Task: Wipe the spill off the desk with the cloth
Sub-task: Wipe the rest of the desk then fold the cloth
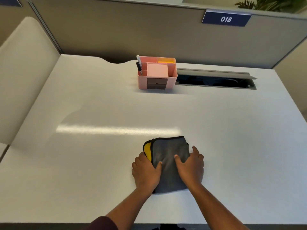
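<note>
Soft, even indoor light; wide-angle bend at the edges.
A bright glare streak crosses the white desk (66,163) just left of centre; the pink organizer (157,73) at 12 o'clock casts a faint shadow. Slightly soft throughout, partition lines curving outward.

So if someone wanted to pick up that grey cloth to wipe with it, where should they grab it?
Probably by its near half, coming from the person's own side. The cloth lies folded flat on the desk, so pinching through the stacked layers would keep it a tidy pad. The left hand and right hand already rest there. The far left corner shows loose yellow lining, which might unfold if lifted.
</note>
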Demonstrator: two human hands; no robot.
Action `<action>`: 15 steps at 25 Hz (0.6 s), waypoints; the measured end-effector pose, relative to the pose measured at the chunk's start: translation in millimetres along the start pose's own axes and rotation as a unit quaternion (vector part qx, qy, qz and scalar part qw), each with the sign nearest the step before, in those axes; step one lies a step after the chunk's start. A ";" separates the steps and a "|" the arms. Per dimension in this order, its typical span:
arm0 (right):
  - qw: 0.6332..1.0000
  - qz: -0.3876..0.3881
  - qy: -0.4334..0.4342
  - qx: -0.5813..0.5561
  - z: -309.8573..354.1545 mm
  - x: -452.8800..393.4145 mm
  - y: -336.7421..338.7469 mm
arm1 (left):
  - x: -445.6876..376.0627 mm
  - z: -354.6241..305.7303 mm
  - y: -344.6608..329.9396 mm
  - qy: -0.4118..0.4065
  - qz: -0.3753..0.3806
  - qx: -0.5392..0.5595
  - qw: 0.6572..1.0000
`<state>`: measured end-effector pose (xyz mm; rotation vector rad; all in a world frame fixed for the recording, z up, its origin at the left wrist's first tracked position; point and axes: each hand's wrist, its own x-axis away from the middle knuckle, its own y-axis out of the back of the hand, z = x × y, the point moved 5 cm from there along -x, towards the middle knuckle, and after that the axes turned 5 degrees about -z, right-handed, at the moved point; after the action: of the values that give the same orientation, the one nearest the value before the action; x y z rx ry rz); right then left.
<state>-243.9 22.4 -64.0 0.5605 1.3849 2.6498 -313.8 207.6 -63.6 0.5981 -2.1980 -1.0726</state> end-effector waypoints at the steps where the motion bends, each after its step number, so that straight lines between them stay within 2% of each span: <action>1: 0.999 0.016 -0.013 -0.030 -1.2 -4.8 2.8 | -0.9 -4.5 -1.2 -0.001 0.009 -0.001 1.000; 4: 0.994 0.073 -0.024 -0.079 -2.2 -16.9 8.3 | -2.7 -12.0 -6.1 -0.015 0.051 0.024 0.998; 8: 0.991 0.095 0.021 -0.092 -8.4 -19.8 17.9 | -6.0 -14.3 -15.6 -0.006 0.036 0.057 0.998; 11: 0.979 0.116 0.058 -0.157 -16.6 -24.1 29.3 | -2.3 -38.6 -26.3 -0.019 0.040 0.101 0.994; 13: 0.968 0.142 0.039 -0.205 -22.7 -33.0 40.7 | 3.0 -62.9 -31.6 0.015 0.095 0.213 0.972; 15: 0.958 0.156 0.013 -0.239 -29.8 -49.5 57.7 | 3.4 -82.2 -39.3 0.071 0.175 0.299 0.935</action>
<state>-204.2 -46.8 -46.3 0.7278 0.6482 3.0907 -254.3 139.1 -54.8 0.4843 -2.3730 -0.1588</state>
